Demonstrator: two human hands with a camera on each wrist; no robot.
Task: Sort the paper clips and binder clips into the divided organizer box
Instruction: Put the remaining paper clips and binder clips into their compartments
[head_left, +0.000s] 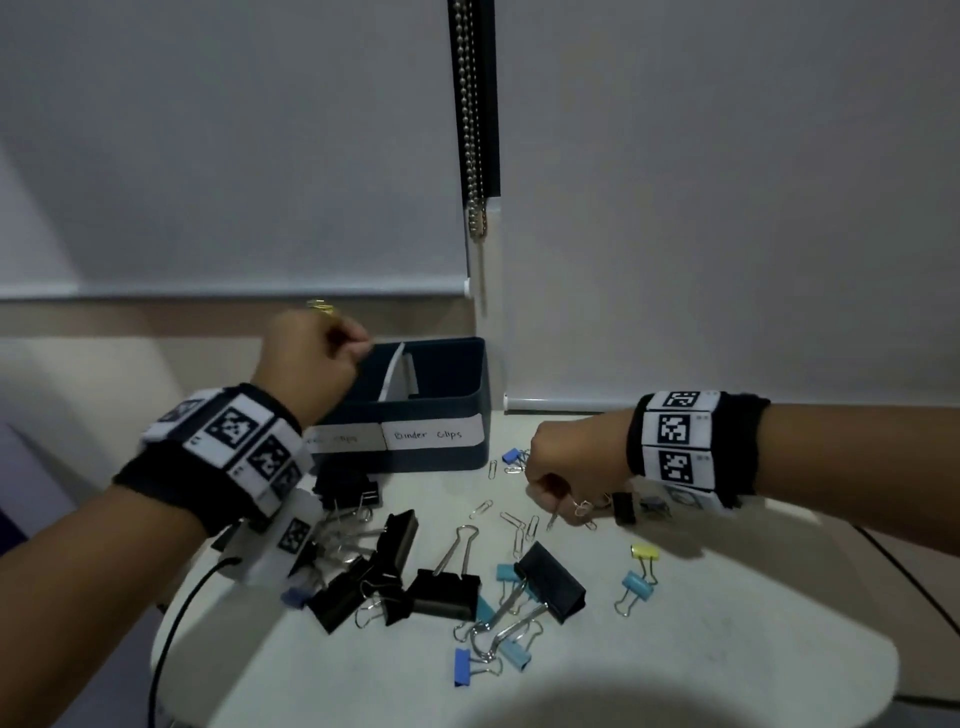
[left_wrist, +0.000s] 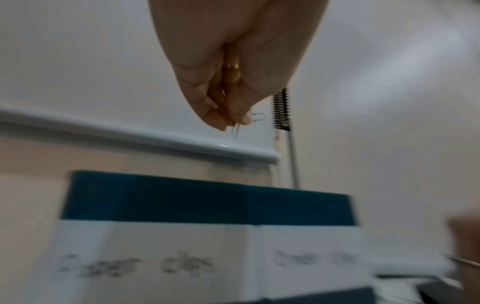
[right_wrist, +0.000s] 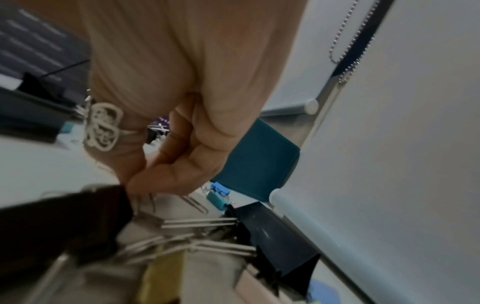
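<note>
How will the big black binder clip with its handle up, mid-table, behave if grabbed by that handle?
The black binder clip sits on its flat base with one wire handle raised, so it probably won't roll. The handle looks hinged, so the body would likely swing when lifted. Its neighbouring black clips and wire handles touch or overlap it, so they may snag or drag along.

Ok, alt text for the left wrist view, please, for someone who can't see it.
The left hand pinches silver paper clips at its fingertips, above a teal organizer box. The box's front carries blurred white labels, the left one seemingly reading "Paper clips"; a roller blind hangs behind.
</note>
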